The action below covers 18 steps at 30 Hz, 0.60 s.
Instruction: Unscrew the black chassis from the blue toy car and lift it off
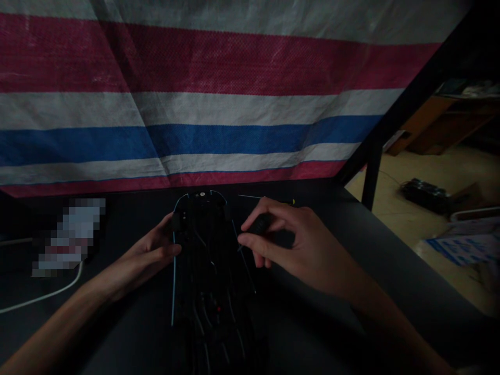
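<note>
A black toy car [207, 245] with light-blue edging lies upside down on the dark table, its underside facing up and one end toward me. My left hand [158, 250] grips its left side near the far end, thumb over the edge. Beside the car's right edge, my right hand [287, 239] pinches a small black ridged piece [261, 224] between thumb and fingers; its exact kind is unclear in the dim light. Behind the right hand lies a thin screwdriver [252, 196] with a yellow-tipped end, partly hidden by the fingers.
A pixelated flat object [70, 237] lies at the left, with a white cable [47, 301] near it. A striped woven sheet [187, 109] hangs behind the table [336, 208]. Beyond the right edge, a black object [425, 195] and papers [464, 247] lie on the floor.
</note>
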{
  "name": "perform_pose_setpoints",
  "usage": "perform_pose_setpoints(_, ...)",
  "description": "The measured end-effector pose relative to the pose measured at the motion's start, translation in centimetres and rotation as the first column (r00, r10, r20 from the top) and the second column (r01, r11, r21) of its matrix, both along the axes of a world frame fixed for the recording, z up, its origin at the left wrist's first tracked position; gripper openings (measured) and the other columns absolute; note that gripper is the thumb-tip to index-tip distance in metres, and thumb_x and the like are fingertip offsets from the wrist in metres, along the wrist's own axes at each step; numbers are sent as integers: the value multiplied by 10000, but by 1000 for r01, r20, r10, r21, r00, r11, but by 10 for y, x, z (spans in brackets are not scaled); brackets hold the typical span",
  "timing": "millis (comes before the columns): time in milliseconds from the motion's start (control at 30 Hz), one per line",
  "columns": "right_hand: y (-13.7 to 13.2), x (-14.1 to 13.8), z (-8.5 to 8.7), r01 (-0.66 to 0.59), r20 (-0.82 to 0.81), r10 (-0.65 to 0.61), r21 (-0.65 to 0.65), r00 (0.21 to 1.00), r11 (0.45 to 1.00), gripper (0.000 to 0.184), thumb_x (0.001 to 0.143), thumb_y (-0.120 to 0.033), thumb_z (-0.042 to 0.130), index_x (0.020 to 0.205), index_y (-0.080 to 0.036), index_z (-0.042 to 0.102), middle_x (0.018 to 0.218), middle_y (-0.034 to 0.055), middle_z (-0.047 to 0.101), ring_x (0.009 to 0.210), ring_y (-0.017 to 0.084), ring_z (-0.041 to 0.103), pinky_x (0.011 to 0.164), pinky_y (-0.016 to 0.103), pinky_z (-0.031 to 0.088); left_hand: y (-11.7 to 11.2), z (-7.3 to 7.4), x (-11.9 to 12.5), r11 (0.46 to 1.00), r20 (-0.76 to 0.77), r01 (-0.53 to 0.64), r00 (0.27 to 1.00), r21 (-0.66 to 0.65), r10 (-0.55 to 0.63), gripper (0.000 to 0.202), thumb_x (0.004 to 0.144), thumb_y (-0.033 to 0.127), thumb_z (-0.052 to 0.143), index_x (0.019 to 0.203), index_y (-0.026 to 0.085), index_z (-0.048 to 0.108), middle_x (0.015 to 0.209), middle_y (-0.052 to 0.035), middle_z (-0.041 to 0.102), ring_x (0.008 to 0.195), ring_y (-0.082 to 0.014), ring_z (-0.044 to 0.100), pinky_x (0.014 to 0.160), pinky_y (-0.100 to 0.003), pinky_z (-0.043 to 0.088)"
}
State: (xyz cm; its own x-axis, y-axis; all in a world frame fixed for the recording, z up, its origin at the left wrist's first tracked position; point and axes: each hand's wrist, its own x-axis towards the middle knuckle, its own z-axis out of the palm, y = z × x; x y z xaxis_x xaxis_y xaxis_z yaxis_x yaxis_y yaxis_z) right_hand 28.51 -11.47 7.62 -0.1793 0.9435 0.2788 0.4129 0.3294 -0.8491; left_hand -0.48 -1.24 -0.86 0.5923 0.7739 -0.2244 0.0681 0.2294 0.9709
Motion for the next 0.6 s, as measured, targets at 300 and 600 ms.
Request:
perform_pose_setpoints(300, 22, -4, -23, 354, 165, -430, 355, 887, 865, 462, 961, -413, 618, 605, -213, 403, 521, -75, 365, 476, 76, 388, 520, 263, 266, 1, 1, 1, 1000, 24, -26, 999, -14, 26, 689, 867, 355, 749, 1493, 470, 485, 1632, 42, 451, 1512, -356, 393, 1203, -455, 442)
perform_pose_setpoints(600, 18, 28, -4, 55, -321, -29, 73, 947, 996, 371, 1065, -529, 395, 954, -213, 554, 595, -75, 515, 543, 119, 539, 576, 260, 447, 1, 1, 3, 999, 20, 18, 1000, 48, -19, 741, 897, 350, 705, 1559, 412, 377, 1616, -18, 477, 1486, -334, 443, 1201, -461, 432)
